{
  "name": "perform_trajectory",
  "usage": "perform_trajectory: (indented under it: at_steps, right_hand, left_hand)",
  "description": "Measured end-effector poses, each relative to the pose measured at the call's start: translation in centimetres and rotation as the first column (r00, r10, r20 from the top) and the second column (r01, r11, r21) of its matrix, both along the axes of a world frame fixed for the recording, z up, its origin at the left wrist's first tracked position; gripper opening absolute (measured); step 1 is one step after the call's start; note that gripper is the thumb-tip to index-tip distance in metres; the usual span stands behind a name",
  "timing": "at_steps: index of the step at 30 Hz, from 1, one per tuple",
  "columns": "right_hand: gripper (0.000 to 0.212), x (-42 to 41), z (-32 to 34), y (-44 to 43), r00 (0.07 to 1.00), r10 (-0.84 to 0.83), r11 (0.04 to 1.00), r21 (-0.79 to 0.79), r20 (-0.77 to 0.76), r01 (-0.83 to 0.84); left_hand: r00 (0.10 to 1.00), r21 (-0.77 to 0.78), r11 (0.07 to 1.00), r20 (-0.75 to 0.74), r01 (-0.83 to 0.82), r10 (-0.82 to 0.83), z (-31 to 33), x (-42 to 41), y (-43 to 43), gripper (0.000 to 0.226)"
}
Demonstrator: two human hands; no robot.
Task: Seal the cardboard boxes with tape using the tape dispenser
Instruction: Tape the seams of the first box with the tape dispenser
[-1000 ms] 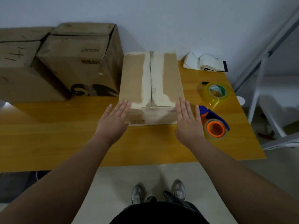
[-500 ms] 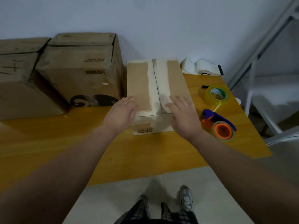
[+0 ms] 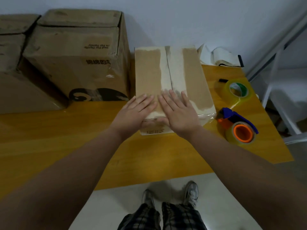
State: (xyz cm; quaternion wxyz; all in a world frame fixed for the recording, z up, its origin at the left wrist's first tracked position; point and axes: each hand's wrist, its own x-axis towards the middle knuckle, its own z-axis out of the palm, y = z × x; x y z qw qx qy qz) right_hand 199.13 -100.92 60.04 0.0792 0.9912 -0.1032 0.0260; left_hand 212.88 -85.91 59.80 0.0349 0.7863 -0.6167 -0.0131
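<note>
Left hand and right hand, both flat, pressing box flaps down; seam best held tight before fetching tape dispenser by bench right edge.

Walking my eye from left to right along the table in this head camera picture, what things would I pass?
Plain brown boxes → big printed cardboard box → small cardboard box → tape dispenser. The loose tape roll sits behind the dispenser, so it is left out.
</note>
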Motion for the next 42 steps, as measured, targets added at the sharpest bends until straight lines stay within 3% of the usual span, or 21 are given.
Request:
perform_trajectory:
  at_steps: [8,14,18,24,29,32,33,36,38,40,42]
  right_hand:
    - [0.092,-0.5,0.6,-0.1,0.988,0.032,0.993,-0.107,-0.151,-0.049]
    - [0.069,-4.1,2.7,-4.0,1.0,-0.025,0.975,0.221,0.006,0.023]
    - [0.054,-6.5,2.8,-7.9,0.997,-0.062,0.939,0.34,0.05,0.041]
    - [0.053,-7.3,0.7,-9.9,0.997,-0.05,0.845,0.534,0.054,0.014]
    - [0.065,-7.0,-1.4,-10.3,0.968,0.034,0.896,0.422,0.249,-0.14]
    - [0.053,-7.0,-2.5,-11.2,0.937,0.102,0.889,0.392,0.334,-0.236]
    - [0.049,-7.3,-2.9,-11.6,0.932,0.153,0.888,0.369,0.33,-0.276]
    - [0.073,-9.2,-3.0,-13.0,0.933,0.27,0.877,0.341,0.236,-0.34]
    - [0.078,-10.0,-2.4,-13.3,0.946,0.238,0.859,0.407,0.22,-0.311]
    - [0.071,-9.9,-1.7,-12.1,0.964,-0.063,0.743,0.657,0.259,-0.128]
    - [0.061,-8.3,-1.2,-10.0,0.857,-0.487,0.396,0.917,0.171,0.042]
  left_hand:
    - [0.982,0.121,0.992,0.19,-0.031,0.008,0.6,-1.1,0.4,0.079]
    - [0.998,0.017,0.999,0.053,-0.042,0.041,3.8,-4.2,-3.5,0.072]
    - [1.0,0.055,0.998,-0.008,-0.027,0.027,3.2,-6.5,-7.7,0.059]
    - [0.993,0.098,0.992,0.093,-0.082,0.073,1.0,-8.1,-9.6,0.067]
    - [0.977,0.101,0.991,0.203,-0.084,0.062,0.5,-8.1,-9.3,0.077]
    - [0.981,0.102,0.992,0.183,-0.077,0.057,0.5,-8.2,-9.3,0.079]
    - [0.982,0.104,0.991,0.177,-0.079,0.06,0.5,-8.3,-9.4,0.079]
    - [0.98,0.127,0.987,0.184,-0.095,0.07,0.7,-8.6,-9.4,0.079]
    - [0.977,0.139,0.985,0.199,-0.099,0.07,1.0,-8.6,-9.4,0.08]
    - [0.974,0.131,0.985,0.211,-0.113,0.083,1.6,-9.0,-10.1,0.084]
    - [0.972,0.089,0.988,0.211,-0.126,0.105,2.0,-10.0,-11.7,0.085]
